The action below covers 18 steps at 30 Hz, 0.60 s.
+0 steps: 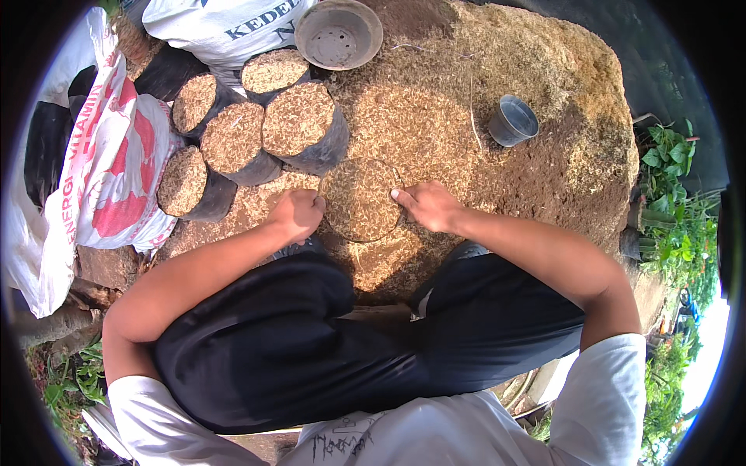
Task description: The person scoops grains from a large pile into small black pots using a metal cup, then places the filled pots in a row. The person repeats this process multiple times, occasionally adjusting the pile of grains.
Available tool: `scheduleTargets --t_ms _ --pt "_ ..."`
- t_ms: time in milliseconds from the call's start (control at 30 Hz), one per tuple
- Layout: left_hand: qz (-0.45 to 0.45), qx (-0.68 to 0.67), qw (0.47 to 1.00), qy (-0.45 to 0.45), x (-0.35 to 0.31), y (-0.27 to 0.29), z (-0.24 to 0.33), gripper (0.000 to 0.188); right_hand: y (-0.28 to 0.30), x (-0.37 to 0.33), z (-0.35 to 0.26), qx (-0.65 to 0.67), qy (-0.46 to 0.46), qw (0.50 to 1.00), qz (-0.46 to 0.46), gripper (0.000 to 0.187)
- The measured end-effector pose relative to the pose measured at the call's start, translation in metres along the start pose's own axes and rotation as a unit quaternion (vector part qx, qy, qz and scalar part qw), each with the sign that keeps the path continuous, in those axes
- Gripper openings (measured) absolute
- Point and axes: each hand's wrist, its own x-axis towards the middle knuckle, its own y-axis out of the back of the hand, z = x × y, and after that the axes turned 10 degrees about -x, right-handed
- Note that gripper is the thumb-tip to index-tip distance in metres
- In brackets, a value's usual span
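Between my two hands stands a round planting bag [362, 241], seen from above as a thin dark rim filled to near the top with a light brown, husk-like growing mix. My left hand [298, 213] is closed at the left side of its rim, fingers curled in. On the opposite side, my right hand [430, 206] pinches the rim, with the thumb on top. The bag's lower part is hidden. Just beyond my left hand, several black planting bags [326, 144] filled with similar mix stand close together.
A wide mound of husk mix [435, 109] spreads ahead of me. On it are a small grey pot [509, 128] at the right and a grey basin [309, 46] at the back. White sacks [116, 171] stand at the left. Green plants [672, 155] grow along the right edge.
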Motion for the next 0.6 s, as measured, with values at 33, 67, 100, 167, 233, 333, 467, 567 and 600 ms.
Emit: scheduleTargets --t_ms 33,67,100,167,233,333,467,567,600 --pt "0.028 0.069 0.996 -0.051 0.001 0.001 -0.001 0.046 0.002 0.002 -0.002 0.004 0.002 1.000 -0.009 0.062" --pt "0.044 0.116 0.988 -0.088 0.002 0.002 -0.002 0.044 0.002 0.004 -0.002 0.017 0.013 0.999 -0.025 0.063" --pt "0.059 0.160 0.977 -0.124 0.001 0.003 -0.002 0.042 0.003 0.007 0.000 0.000 0.022 1.000 -0.002 0.059" --pt "0.038 0.162 0.977 -0.132 -0.002 0.003 -0.004 0.038 0.001 0.009 0.006 -0.001 0.036 0.999 0.033 0.059" --pt "0.036 0.174 0.972 -0.156 -0.006 -0.001 -0.007 0.035 -0.005 0.008 0.009 0.012 0.021 0.995 0.094 0.055" --pt "0.048 0.188 0.967 -0.167 -0.008 -0.006 -0.010 0.034 -0.018 0.004 0.006 -0.037 0.048 0.993 0.099 0.054" --pt "0.010 0.101 0.989 -0.108 -0.005 -0.005 -0.013 0.029 -0.015 0.014 0.009 0.039 0.029 0.984 0.172 0.052" --pt "0.048 0.108 0.981 -0.152 -0.002 -0.003 -0.015 0.030 -0.014 0.015 0.009 -0.029 0.077 0.984 0.157 0.049" --pt "0.052 0.133 0.979 -0.143 -0.003 -0.004 -0.015 0.030 -0.015 0.013 0.009 -0.033 0.067 0.991 0.109 0.049"
